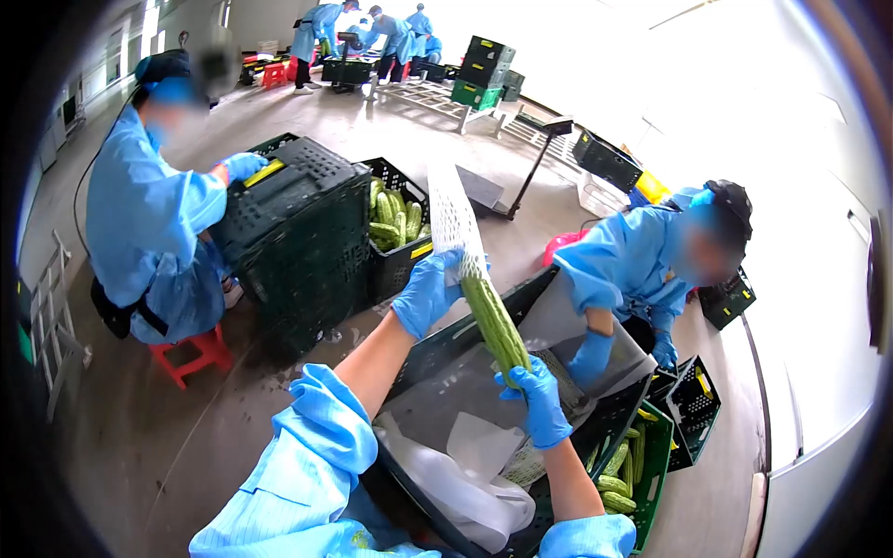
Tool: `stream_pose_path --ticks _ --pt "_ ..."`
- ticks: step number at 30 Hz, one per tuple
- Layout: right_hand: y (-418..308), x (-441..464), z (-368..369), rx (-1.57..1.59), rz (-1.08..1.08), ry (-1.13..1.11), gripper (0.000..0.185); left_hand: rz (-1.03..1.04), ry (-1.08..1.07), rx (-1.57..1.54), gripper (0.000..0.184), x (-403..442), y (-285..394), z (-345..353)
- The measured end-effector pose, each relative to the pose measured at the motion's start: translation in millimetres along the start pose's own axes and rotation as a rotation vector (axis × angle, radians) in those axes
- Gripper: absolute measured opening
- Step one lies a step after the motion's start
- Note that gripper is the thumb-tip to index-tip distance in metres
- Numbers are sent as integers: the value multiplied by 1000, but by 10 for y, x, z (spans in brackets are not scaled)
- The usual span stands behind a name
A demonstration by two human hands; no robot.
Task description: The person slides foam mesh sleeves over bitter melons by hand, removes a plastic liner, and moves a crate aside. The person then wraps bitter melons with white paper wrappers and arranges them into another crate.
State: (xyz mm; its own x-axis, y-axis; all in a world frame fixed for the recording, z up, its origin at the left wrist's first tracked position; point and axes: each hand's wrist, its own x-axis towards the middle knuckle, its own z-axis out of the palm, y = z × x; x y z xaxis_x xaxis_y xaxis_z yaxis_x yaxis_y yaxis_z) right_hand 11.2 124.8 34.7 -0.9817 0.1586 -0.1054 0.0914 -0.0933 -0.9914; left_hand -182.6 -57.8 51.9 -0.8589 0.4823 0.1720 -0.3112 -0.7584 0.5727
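Bitter gourd [493, 316] slants above a lined crate [528, 296], its far end inside a white mesh sleeve [451, 206]. The left hand [428, 293] has its grip closed around the sleeve's lower edge; the right hand [539, 400] curls about the gourd's bare near end. Probably best to steady that end and ease the mesh along evenly (ridged skin may snag). Yellow tags [264, 174] show on nearby crates [288, 242]; no lettering or brand is legible.

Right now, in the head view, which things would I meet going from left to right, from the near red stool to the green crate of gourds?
Near red stool, dark crate stack, left hand, held gourd, right hand, green crate of gourds.
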Motion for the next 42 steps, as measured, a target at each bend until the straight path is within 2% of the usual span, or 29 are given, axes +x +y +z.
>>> stream_pose_path --ticks 2,5,11,17,20,24,27,36,42 --pt "50 34 -58 24 -24 6 43 -30 -39 -215 43 11 -12 -66" --pt "112 62 -93 37 -37 -6 43 -38 -51 -299 40 42 -55 -114" --pt "139 58 -75 38 -45 23 42 -52 -54 -97 33 100 -150 -247" --pt "146 57 -72 22 -41 45 41 13 -54 -317 36 13 -84 -8" --pt "118 38 -46 20 -40 57 41 52 -61 -76 39 73 -142 -19" --pt "120 42 -53 18 -31 72 41 100 -180 107 45 44 -165 -16" --pt "129 56 -61 -6 -41 82 41 130 -194 170 50 37 -194 -24" --pt "79 30 -5 -46 -63 98 41 100 76 127 33 -2 -126 122" --pt "79 37 -22 -57 -55 106 38 47 9 -40 44 15 -71 70"
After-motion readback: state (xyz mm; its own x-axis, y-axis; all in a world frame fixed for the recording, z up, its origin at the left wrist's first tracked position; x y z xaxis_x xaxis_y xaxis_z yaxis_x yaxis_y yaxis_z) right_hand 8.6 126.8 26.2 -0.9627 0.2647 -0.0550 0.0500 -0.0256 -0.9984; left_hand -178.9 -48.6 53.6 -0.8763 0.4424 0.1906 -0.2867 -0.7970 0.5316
